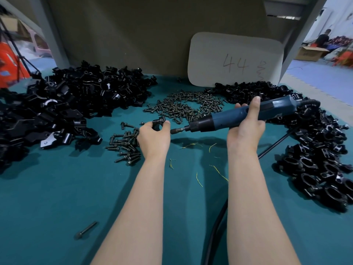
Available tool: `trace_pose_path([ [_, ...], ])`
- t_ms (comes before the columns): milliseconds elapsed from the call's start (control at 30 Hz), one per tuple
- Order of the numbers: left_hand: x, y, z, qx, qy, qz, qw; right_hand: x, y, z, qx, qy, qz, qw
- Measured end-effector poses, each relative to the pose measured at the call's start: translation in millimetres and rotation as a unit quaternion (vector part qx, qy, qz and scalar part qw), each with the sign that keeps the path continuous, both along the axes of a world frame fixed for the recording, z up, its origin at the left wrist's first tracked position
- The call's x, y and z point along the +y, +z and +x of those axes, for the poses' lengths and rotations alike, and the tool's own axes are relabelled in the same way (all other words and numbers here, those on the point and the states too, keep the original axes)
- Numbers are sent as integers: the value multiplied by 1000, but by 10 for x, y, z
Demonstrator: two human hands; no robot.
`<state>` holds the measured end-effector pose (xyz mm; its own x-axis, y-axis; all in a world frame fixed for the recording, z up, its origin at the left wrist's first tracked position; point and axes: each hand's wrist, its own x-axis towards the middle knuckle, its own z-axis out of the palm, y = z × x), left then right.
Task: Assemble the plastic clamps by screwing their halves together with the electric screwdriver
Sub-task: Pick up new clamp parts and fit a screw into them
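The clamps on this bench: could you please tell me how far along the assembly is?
Done: assembled-looking clamps heaped at right. In hand: left hand pinches a clamp, right hand grips the electric screwdriver. Remaining: a big pile of loose halves and many screws.

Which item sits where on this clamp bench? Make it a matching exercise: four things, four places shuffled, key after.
Things
1. blue electric screwdriver
2. small black plastic clamp
3. lone long dark bolt
4. white rounded card marked 44

Places
A. leaning against the back panel
B. pinched in the left hand
C. lying alone on the teal table mat, near left
D. gripped in the right hand

Pairs: 1-D, 2-B, 3-C, 4-A
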<state>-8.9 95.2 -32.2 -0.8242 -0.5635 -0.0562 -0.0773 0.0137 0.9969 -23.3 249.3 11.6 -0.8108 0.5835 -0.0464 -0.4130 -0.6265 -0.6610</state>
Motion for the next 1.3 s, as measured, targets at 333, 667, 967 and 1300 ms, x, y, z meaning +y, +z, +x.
trace_pose_path([
  [333, 5, -4, -13, -1, 1, -9, 1000, 7, -29, -16, -13, -3, -10, 1000],
  [667, 7, -27, -23, 4, 2, -23, 1000, 23, -21, -16, -3, 5, -25, 1000],
  [967, -11, -9, -58, 59, 41, 96, 993, 216, 69, -35, -63, 18, 11, 998],
  [1300, 36, 49, -42, 87, -27, 238, 967, 22, -158, -78, -360, 118, 520, 766],
])
